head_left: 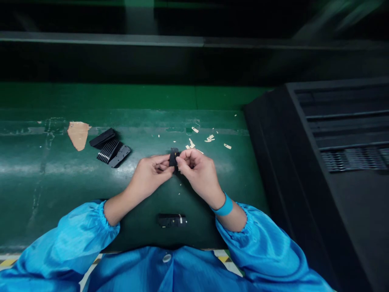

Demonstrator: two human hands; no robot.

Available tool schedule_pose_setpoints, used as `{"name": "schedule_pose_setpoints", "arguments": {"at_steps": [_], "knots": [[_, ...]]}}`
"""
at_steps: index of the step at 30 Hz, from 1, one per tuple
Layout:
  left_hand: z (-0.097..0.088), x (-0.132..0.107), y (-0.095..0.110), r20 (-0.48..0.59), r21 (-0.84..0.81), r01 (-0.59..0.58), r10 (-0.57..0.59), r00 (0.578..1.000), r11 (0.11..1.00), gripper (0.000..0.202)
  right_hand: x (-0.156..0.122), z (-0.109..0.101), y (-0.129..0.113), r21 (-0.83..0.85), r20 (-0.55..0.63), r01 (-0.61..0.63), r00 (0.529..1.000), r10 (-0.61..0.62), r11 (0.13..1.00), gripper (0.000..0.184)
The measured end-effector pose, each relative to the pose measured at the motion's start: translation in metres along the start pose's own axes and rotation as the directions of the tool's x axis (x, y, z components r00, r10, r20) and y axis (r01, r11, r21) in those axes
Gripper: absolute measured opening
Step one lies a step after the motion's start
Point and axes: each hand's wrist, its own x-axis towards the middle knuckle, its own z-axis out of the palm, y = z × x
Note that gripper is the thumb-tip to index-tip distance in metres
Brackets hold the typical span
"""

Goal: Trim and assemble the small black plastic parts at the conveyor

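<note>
Between my two hands, over the middle of the green bench, is a small flat black part (173, 160) with a yellowish spot on its face. My left hand (152, 170) grips its left side between thumb and fingers. On the right side, the thumb and forefinger of my right hand (197, 167) are pinched together at the part's face; whatever tiny thing they may hold is hidden. Nearer my body lies another black part (172, 220) with a pale strip on it. Cream paper scraps (191, 143) are scattered just beyond my right hand.
Several black parts (111, 149) lie fanned in a pile on the left, next to a brown paper piece (78, 135). A large black crate (273, 162) with rows of parts (352, 159) stands on the right. A dark ledge (170, 40) runs behind the green bench (69, 182).
</note>
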Motion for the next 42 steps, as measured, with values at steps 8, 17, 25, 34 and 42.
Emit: {"name": "schedule_pose_setpoints", "arguments": {"at_steps": [8, 17, 25, 34, 42], "knots": [[0.0001, -0.0002, 0.0012, 0.006, 0.013, 0.007, -0.007, 1.000, 1.000, 0.037, 0.0000, 0.0001, 0.0000, -0.004, 0.006, -0.013, 1.000, 0.013, 1.000, 0.014], [-0.0006, -0.0006, 0.0015, 0.022, 0.015, 0.022, -0.022, 1.000, 1.000, 0.038, 0.0004, 0.0000, -0.0001, -0.003, -0.001, 0.001, 1.000, -0.001, 1.000, 0.013], [-0.0019, -0.0002, 0.0009, 0.020, 0.036, 0.008, -0.008, 1.000, 0.999, 0.034, 0.0005, 0.0002, 0.0019, -0.001, 0.003, -0.009, 1.000, 0.009, 1.000, 0.012], [-0.0020, -0.0007, 0.0004, 0.032, 0.027, 0.015, -0.016, 0.999, 1.000, 0.036, 0.0010, -0.0001, -0.0018, 0.015, 0.013, -0.034, 0.999, 0.034, 0.999, 0.013], [-0.0025, -0.0015, 0.0018, 0.035, 0.026, 0.007, -0.008, 0.999, 1.000, 0.035, 0.0016, 0.0002, -0.0017, 0.014, -0.001, -0.038, 0.999, 0.038, 0.999, 0.012]]}}
